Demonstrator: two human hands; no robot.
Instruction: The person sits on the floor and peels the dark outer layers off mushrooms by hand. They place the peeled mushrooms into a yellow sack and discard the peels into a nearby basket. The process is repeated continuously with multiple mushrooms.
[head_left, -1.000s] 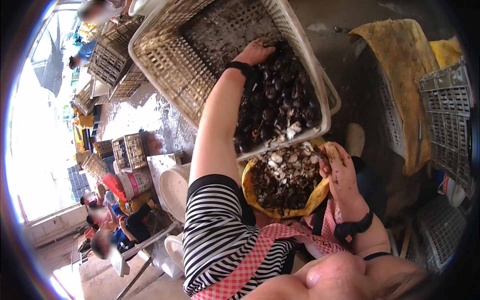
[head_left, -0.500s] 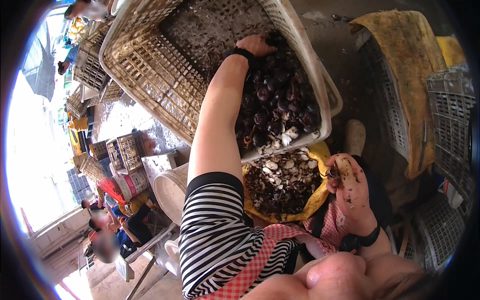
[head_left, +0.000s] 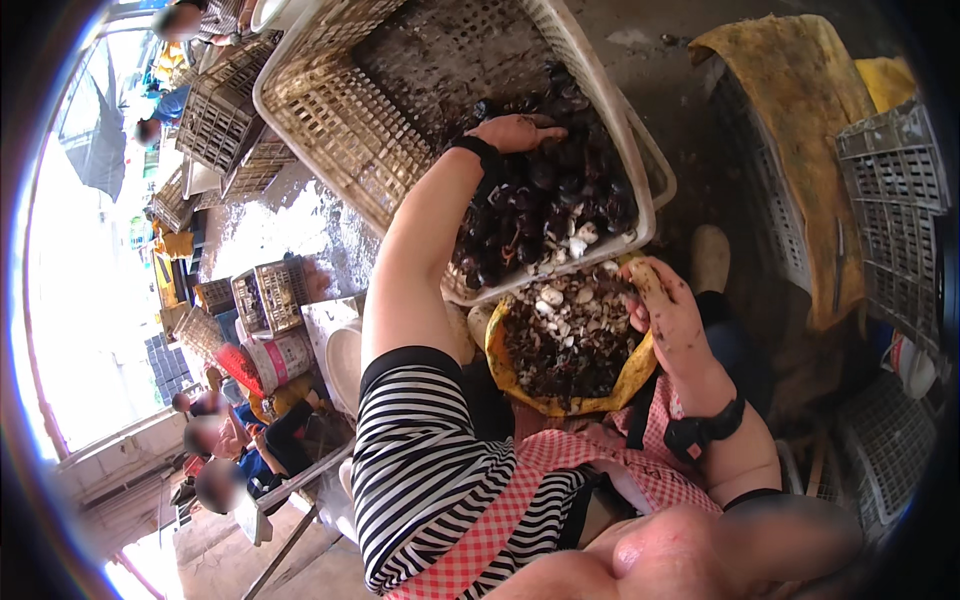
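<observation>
A large, pale, dirt-stained plastic crate (head_left: pixel 395 190) holds a heap of dark, shiny, rounded things (head_left: pixel 530 205) whose kind I cannot make out. My left hand (head_left: pixel 515 132) lies against this heap, one digit stretched out to the right and the other fingers partly hidden. Below the crate, a yellow sack with a rolled rim (head_left: pixel 510 375) contains pale fragments (head_left: pixel 555 298) and dark brown debris. My right hand (head_left: pixel 660 300), smeared with dark specks, is held over the sack's right rim. Its fingers are curled in, and whatever they may hold is hidden.
On the right, a stained yellow-brown sheet (head_left: pixel 800 140) drapes over a crate, beside a grey crate (head_left: pixel 890 200). A white bucket (head_left: pixel 345 360) stands left of my knee. Stacked crates (head_left: pixel 215 120) and several seated people (head_left: pixel 230 450) are farther left.
My left hand has drawn back left and nearer across the dark heap. My right hand has moved left and up over the sack's rim. The whole view has shifted slightly.
</observation>
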